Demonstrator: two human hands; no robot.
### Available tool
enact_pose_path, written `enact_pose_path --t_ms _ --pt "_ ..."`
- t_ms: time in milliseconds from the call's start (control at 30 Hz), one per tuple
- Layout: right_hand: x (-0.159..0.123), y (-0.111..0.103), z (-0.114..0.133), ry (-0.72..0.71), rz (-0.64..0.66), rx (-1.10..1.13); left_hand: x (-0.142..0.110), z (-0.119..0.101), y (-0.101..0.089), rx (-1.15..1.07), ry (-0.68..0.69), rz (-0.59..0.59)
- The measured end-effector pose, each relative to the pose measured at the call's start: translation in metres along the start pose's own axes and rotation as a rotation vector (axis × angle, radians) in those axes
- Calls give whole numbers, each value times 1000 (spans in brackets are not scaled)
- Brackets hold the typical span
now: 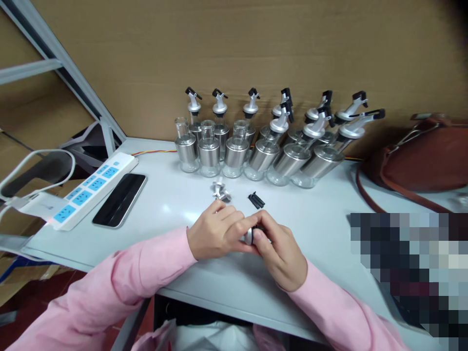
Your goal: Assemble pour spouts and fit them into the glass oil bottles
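Nine bottles carry spouts, three stand open; left hand and right hand pinch one silver-and-black part.

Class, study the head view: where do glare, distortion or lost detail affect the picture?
Head view: pale glare spots on the table, left of the silver parts; right-hand bottles lean outward, probably wide-lens distortion; coarse pixel blocks mask the lower right.
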State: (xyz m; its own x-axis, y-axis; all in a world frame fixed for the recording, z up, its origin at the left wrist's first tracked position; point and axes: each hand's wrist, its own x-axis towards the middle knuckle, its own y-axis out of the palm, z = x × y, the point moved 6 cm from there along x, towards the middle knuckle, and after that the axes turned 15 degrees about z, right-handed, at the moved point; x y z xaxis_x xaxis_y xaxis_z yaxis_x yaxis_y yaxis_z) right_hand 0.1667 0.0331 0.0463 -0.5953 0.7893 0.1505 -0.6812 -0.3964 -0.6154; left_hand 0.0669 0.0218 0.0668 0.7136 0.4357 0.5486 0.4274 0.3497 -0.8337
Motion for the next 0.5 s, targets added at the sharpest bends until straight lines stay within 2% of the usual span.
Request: enact_pose_path --t_ms 67,200,367,500 --pt "-1 1 2 9 -7 -44 0 -2 -3 31 -8 -42" --pt "-1 2 -3 74 5 2 1 -1 -5 102 -15 -31" --pt "-1 11 -13 155 100 355 3 5 -10 169 11 -6" --pt "-1 19 -14 196 122 603 6 6 -17 166 48 -34"
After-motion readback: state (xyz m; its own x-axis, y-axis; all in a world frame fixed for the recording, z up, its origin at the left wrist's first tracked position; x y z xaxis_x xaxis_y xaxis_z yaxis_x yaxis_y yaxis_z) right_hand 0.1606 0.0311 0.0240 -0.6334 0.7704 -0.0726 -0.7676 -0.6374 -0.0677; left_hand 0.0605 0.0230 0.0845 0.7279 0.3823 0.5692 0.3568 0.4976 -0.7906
